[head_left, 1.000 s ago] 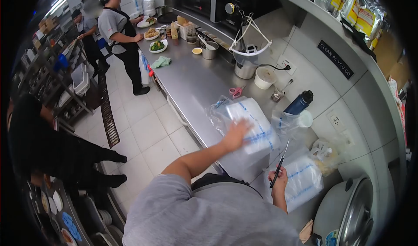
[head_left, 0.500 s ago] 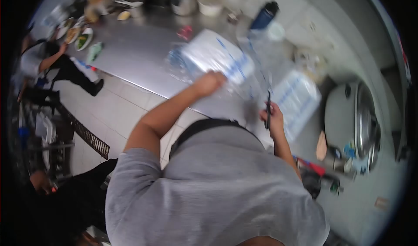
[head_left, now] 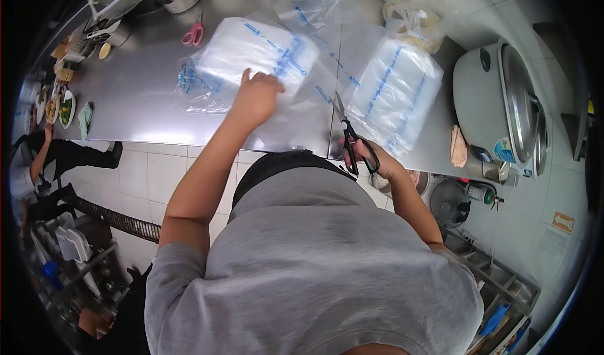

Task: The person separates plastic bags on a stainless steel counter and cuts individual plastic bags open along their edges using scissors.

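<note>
My left hand (head_left: 257,98) is over the near edge of a stack of clear plastic bags (head_left: 242,47) with blue print. Its index finger reaches onto the plastic and the other fingers are loosely bent, with nothing seen in them. In my right hand (head_left: 377,160) are black-handled scissors (head_left: 346,128), their blades slightly apart and pointing away from me. The blade tips are beside a second stack of blue-printed plastic bags (head_left: 396,94). Between the stacks lies a loose clear plastic sheet (head_left: 321,47), also printed blue.
Pink-handled scissors (head_left: 195,33) lie behind the left stack on the steel table (head_left: 148,97). A large lidded cooker (head_left: 481,103) stands at right. Plates of food (head_left: 67,108) and another person's arm (head_left: 41,154) are at far left. A fire extinguisher (head_left: 481,193) is below right.
The view has swung, so the table things appear further left. My left hand has a finger stretched out now. The scissors in my right hand have tilted and show parted blades.
</note>
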A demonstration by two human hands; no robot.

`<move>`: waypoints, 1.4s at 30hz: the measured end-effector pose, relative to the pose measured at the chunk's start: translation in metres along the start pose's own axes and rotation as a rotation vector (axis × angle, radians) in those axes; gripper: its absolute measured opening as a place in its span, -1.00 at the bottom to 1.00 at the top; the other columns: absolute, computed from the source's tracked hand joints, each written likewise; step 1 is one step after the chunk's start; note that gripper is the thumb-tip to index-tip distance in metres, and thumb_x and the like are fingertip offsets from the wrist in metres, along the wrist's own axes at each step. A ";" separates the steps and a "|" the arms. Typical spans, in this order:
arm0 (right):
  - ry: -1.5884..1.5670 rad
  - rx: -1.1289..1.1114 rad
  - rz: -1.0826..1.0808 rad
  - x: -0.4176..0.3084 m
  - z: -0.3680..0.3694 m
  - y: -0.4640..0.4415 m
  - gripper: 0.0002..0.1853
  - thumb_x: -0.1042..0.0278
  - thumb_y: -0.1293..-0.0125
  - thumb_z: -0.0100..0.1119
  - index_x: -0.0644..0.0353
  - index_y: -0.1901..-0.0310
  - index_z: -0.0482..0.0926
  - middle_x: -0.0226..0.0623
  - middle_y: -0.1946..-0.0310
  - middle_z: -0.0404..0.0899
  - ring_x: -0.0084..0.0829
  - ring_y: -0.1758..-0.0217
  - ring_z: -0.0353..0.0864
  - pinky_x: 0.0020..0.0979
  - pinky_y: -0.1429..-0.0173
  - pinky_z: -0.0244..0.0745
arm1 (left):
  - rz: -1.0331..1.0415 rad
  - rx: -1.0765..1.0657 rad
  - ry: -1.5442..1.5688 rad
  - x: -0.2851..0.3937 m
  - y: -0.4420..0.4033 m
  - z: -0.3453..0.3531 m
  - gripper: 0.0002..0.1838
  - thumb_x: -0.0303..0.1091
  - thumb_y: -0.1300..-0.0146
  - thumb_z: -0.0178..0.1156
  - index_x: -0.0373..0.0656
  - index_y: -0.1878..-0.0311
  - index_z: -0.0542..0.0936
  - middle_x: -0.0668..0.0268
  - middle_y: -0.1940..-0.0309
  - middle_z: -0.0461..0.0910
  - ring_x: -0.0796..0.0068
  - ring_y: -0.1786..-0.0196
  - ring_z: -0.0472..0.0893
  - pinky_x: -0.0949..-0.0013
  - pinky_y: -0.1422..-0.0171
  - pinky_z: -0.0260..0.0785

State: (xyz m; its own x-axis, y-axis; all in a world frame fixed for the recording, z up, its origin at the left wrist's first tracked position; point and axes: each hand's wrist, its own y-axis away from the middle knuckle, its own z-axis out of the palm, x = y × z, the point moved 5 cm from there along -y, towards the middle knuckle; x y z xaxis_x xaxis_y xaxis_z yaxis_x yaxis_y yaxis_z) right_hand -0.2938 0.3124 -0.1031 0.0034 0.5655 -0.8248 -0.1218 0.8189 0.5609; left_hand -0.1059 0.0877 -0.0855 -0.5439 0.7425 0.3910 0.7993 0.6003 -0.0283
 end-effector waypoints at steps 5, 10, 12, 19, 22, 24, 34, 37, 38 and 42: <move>-0.158 0.037 -0.020 0.003 -0.005 -0.003 -0.19 -0.42 -0.23 0.04 0.24 -0.16 0.40 -0.40 0.36 0.51 -0.53 0.27 0.52 -0.49 0.12 0.44 | 0.202 0.138 0.232 0.048 -0.021 0.047 -0.85 -0.36 0.01 0.31 -0.11 0.35 0.59 0.23 0.30 0.57 0.20 0.08 0.52 0.17 -0.05 0.27; -0.137 0.036 -0.063 -0.001 -0.010 0.004 -0.22 -0.40 -0.26 0.02 0.25 -0.17 0.39 -0.39 0.36 0.50 -0.51 0.27 0.52 -0.48 0.13 0.44 | 0.251 0.127 0.313 0.030 -0.030 0.087 -0.77 -0.27 0.05 0.41 -0.13 0.52 0.54 0.31 0.52 0.53 0.24 0.30 0.54 0.21 0.08 0.31; -0.145 0.022 -0.042 0.003 -0.009 0.006 -0.22 -0.39 -0.27 0.02 0.25 -0.17 0.38 -0.39 0.37 0.50 -0.51 0.27 0.52 -0.48 0.12 0.43 | 0.235 0.067 0.367 0.025 -0.029 0.088 -0.75 -0.27 0.09 0.44 -0.13 0.55 0.53 0.33 0.56 0.51 0.26 0.34 0.53 0.22 0.11 0.31; -0.131 -0.043 -0.002 0.019 -0.006 0.000 -0.21 -0.45 -0.28 -0.09 0.20 -0.16 0.38 -0.38 0.39 0.51 -0.51 0.28 0.52 -0.52 0.11 0.38 | 0.149 0.000 0.390 0.030 -0.031 0.076 -0.68 -0.31 0.17 0.50 -0.15 0.55 0.49 0.30 0.58 0.51 0.28 0.37 0.50 0.26 0.16 0.32; -0.123 -0.041 0.018 0.030 -0.007 -0.005 -0.19 -0.49 -0.27 -0.14 0.19 -0.15 0.39 -0.38 0.39 0.51 -0.51 0.30 0.52 -0.51 0.13 0.38 | 0.114 -0.036 0.488 0.029 -0.031 0.076 -0.67 -0.32 0.16 0.50 -0.17 0.55 0.47 0.28 0.56 0.51 0.28 0.36 0.50 0.27 0.20 0.34; -0.149 -0.030 0.017 0.032 -0.009 -0.007 -0.18 -0.50 -0.27 -0.16 0.21 -0.14 0.39 -0.37 0.40 0.51 -0.51 0.32 0.53 -0.49 0.16 0.39 | 0.087 -0.041 0.552 0.029 -0.029 0.074 -0.68 -0.33 0.16 0.49 -0.17 0.56 0.47 0.27 0.56 0.52 0.25 0.36 0.50 0.25 0.19 0.33; -0.268 0.121 -0.006 0.016 -0.021 -0.012 -0.46 -0.11 -0.34 0.12 0.27 -0.03 0.50 -0.42 0.54 0.48 -0.57 0.51 0.49 -0.55 0.40 0.37 | 0.176 -0.025 0.221 0.058 -0.024 0.049 -0.58 -0.13 0.15 0.47 -0.08 0.27 0.53 0.25 0.21 0.51 0.19 0.00 0.48 0.14 -0.10 0.18; -0.283 0.180 0.000 0.018 -0.025 -0.016 -0.54 0.00 -0.34 0.18 0.28 0.00 0.53 -0.45 0.58 0.47 -0.60 0.56 0.46 -0.56 0.44 0.36 | 0.156 0.077 0.228 0.080 -0.038 0.068 -0.50 -0.07 0.12 0.45 -0.12 0.17 0.49 0.22 0.18 0.49 0.18 -0.01 0.48 0.13 -0.10 0.18; -0.280 0.200 0.000 0.018 -0.027 -0.018 -0.56 0.02 -0.34 0.19 0.28 0.01 0.53 -0.46 0.59 0.47 -0.61 0.57 0.45 -0.57 0.44 0.35 | 0.141 0.118 0.180 0.084 -0.042 0.074 -0.52 -0.10 0.12 0.44 -0.11 0.18 0.50 0.24 0.18 0.49 0.19 0.01 0.48 0.14 -0.09 0.19; -0.230 0.218 0.008 0.019 -0.032 -0.021 -0.57 0.04 -0.34 0.19 0.28 0.02 0.54 -0.47 0.60 0.45 -0.63 0.58 0.44 -0.58 0.46 0.33 | 0.092 0.201 0.052 0.086 -0.053 0.092 -0.63 -0.21 0.07 0.39 -0.09 0.21 0.51 0.27 0.21 0.49 0.22 0.07 0.51 0.16 -0.04 0.20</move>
State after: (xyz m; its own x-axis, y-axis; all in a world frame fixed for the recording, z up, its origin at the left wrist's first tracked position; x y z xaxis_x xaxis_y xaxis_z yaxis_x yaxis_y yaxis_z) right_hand -0.3229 0.3023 -0.1329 0.2309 0.5588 -0.7965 0.0931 0.8022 0.5898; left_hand -0.2185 0.1470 -0.1349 -0.4529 0.7838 0.4249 0.7750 0.5817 -0.2469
